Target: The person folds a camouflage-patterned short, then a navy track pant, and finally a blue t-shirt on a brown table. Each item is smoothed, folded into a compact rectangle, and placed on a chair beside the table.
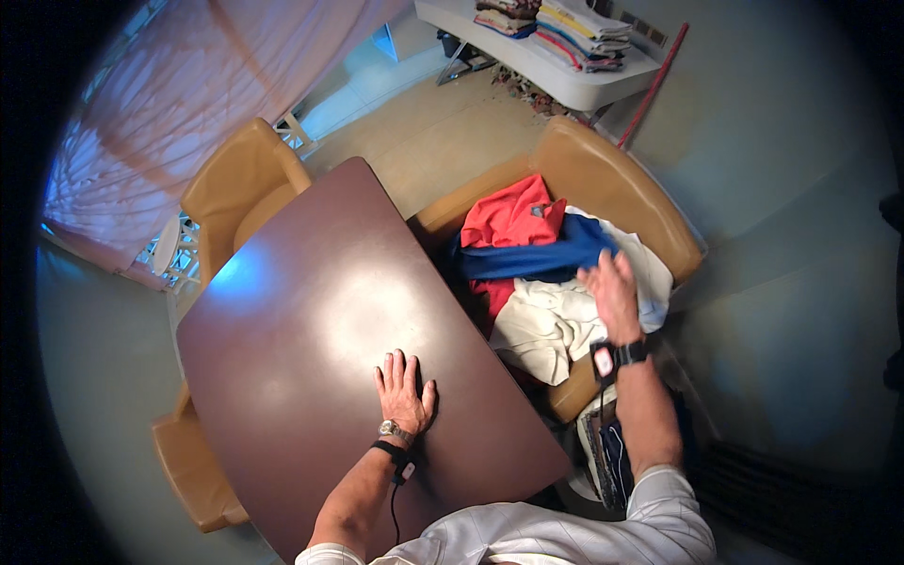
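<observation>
My left hand [402,395] rests flat on the dark brown table [296,395], fingers spread and nothing under the palm. Over the padded tan seat, my right hand [613,296] is blurred, with its thumb and fingers apart. It is close to the right end of a blue cloth [522,260]; whether they touch is unclear. A red garment [512,215] lies behind the blue cloth. Crumpled off-white cloth [547,321] covers the front of the seat, and more white fabric [646,265] hangs towards its right side.
Tan armchairs [236,183] stand at the table's left. Folded cloth stacks [579,35] sit on a white table [593,88] at the back, beside a red pole [653,85]. More folded cloth [607,452] is low beside my right arm. A sheer curtain [198,92] hangs at upper left.
</observation>
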Available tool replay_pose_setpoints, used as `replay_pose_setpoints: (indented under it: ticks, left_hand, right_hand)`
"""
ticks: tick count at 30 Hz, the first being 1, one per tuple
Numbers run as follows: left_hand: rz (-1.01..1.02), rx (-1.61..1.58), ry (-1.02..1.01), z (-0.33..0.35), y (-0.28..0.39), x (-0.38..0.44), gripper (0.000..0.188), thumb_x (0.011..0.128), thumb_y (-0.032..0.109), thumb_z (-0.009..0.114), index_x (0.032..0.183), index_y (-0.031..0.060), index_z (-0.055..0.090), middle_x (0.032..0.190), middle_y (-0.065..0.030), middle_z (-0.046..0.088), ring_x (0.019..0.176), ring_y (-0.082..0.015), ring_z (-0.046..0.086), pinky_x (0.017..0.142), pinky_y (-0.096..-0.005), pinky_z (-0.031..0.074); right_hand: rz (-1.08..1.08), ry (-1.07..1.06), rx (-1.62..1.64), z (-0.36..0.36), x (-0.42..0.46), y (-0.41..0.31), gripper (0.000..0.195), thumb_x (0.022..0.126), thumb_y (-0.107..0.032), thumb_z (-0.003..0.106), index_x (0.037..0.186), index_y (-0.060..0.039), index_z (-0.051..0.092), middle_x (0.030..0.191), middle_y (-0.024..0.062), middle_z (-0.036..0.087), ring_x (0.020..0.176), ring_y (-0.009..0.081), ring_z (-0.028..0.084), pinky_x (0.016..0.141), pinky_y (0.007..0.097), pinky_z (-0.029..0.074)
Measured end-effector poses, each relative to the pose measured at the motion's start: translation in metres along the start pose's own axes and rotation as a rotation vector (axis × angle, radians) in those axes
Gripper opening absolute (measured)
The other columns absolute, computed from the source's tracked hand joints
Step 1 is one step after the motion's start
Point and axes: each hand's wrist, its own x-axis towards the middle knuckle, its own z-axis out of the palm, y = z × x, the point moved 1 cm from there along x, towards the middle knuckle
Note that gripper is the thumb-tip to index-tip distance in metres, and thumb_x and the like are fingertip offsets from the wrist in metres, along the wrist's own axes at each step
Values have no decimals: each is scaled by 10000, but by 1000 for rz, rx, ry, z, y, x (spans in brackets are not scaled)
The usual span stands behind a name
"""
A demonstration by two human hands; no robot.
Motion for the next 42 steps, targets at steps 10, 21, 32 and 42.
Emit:
replay_pose_setpoints:
  ticks: [10, 21, 32, 42]
  left_hand:
    - [12, -96, 82, 4, -5, -6, 688, 1004, 431, 719, 1557, 43, 594, 1723, -248, 458, 1655, -437, 321, 1357, -675, 155]
    - [164, -810, 104, -109, 10, -41, 1088, 885, 405, 929, 1713, 11, 343, 1701, -298, 459, 1571, -451, 470, 1294, -520, 410]
    - [-306, -1295, 159, -106, -102, -166, 309, 1043, 140, 744, 1312, -12, 735, 1240, -122, 791, 1158, -244, 720, 1042, -411, 545]
    - [-943, -1499, -73, -122, -225, -322, 431, 1040, 258, 806, 1341, -30, 695, 1206, -113, 782, 1038, -215, 747, 931, -410, 626]
  right_hand:
    - [-568, -514, 204, 200, -94, -283, 153, 1171, -229, 629, 1224, -91, 671, 1245, 110, 773, 1160, 288, 761, 1130, 554, 593]
    - [-319, -1039, 181, 345, -289, -241, 169, 1169, -220, 631, 1285, -112, 690, 1146, 62, 800, 1026, 203, 806, 983, 514, 695]
    - [-180, -1261, -395, 472, -370, -97, 264, 1185, -299, 606, 1203, -45, 676, 1026, 51, 714, 874, 155, 748, 754, 343, 684]
    - [-561, -741, -1415, 186, -312, 182, 686, 905, -280, 886, 1491, -42, 621, 1459, 251, 645, 1367, 470, 604, 1177, 500, 499]
